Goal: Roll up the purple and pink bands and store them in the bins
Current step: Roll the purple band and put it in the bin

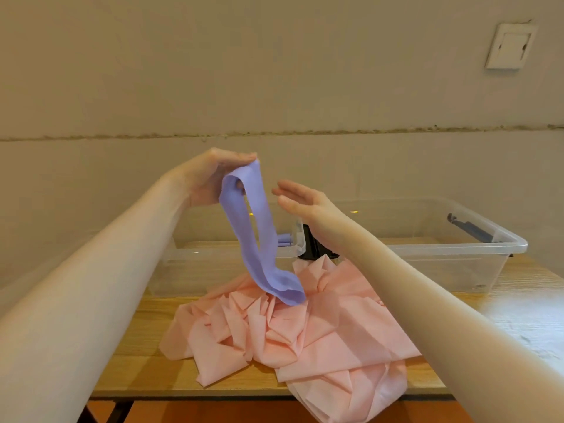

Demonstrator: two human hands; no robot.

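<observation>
The wooden table point(518, 303) spans the near field in front of you, set against a plain wall that carries a white switch plate point(510, 49) at the upper right. Two clear plastic bins stand side by side at the far edge of the table. The right bin point(476, 254) has a dark blue latch on its far right rim. The left bin point(195, 270) sits partly behind your left forearm, and rolled purple pieces point(285, 239) show through its right end. A black object point(314, 248) stands between the two bins, partly hidden by your right wrist.

The pink bands point(305, 331) lie in a loose crumpled heap on the near centre of the table, with one end hanging over the near edge.

The purple band point(259, 239) hangs as a long loop in front of the left bin. Its lower end rests on the pink heap.

Your left hand point(210, 178) is raised above the bins, thumb and fingers pinching the upper end of the purple band. Your right hand point(302, 199) is just right of the band, fingers straight and relaxed, holding nothing and not touching the band.
</observation>
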